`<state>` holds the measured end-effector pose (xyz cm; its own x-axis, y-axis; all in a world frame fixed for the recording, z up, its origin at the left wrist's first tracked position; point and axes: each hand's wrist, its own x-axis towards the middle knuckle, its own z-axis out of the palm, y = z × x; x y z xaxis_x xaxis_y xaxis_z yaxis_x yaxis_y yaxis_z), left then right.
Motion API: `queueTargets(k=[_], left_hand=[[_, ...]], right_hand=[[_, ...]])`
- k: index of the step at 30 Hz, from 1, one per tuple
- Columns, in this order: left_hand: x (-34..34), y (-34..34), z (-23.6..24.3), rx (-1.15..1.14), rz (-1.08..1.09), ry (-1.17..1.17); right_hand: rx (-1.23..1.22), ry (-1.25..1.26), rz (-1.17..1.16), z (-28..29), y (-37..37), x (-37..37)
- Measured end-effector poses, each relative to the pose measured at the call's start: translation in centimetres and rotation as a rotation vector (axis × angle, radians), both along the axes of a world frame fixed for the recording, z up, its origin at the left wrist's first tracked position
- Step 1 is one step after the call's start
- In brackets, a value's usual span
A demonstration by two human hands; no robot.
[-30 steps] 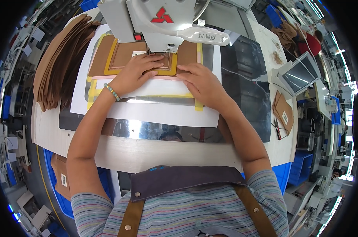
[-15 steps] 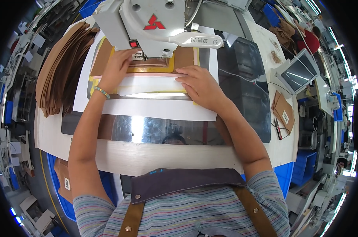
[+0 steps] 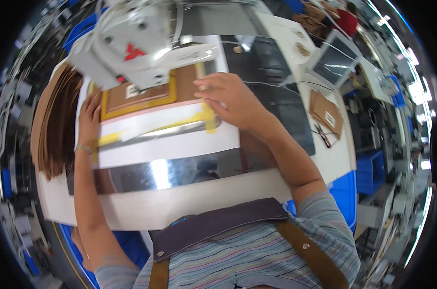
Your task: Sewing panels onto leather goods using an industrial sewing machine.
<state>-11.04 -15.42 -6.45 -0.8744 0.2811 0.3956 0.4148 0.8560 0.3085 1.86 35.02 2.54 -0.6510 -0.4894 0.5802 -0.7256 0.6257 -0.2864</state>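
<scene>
A white sewing machine head hangs over a flat yellow-edged template with brown sheet material around and inside it. Under the machine head, a small white label lies on the brown piece. My left hand rests at the left edge of the template, fingers stretched out and apart. At the right edge, my right hand is over the yellow-taped strip, fingers loosely bent and apart from the thumb. I see nothing held in either hand.
A thick stack of brown pieces stands at the left. On the right are labelled brown pieces, small cutters and a tilted screen. Blue bins sit beside the table, and a white sheet lies beneath the template.
My left hand has moved from beside the label under the machine head to the template's left edge. The right hand stays at the right edge. The whole view has turned and shifted.
</scene>
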Motion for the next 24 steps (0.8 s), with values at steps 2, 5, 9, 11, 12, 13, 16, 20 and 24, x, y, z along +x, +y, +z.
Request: queueTargets(k=[2,5,9,11,12,13,16,20,24], left_hand=[[0.7,-4.0,-0.8,0.110,-0.001,-0.032],[0.0,-4.4,-0.8,0.684,0.087,-0.437],[-0.1,-4.6,-1.2,0.570,-0.004,-0.341],[0.1,-3.3,-0.8,0.429,0.008,-0.272],[0.3,-2.1,-0.6,0.369,-0.013,-0.242],[0.7,-0.3,0.0,0.274,0.016,-0.237],[1.6,4.9,1.6,0.032,-0.027,-0.010],[3.2,9.3,2.6,-0.136,-0.032,0.148],[3.2,12.1,2.8,-0.132,-0.062,0.226]], right_hand=[[-0.022,0.035,-0.049,0.5,1.6,0.2],[-0.064,-0.026,-0.342,-0.2,9.0,1.0],[-0.156,-0.016,-0.605,0.0,15.6,3.3],[-0.144,0.069,-0.748,-0.2,17.4,4.1],[-0.143,0.084,-0.759,-0.6,17.8,4.2],[-0.119,0.086,-0.817,-1.1,18.3,4.3],[-0.118,0.032,-0.721,-2.1,16.7,4.1],[0.007,-0.092,-0.247,0.0,6.4,3.4],[-0.002,0.005,0.103,-2.1,-2.2,1.3]])
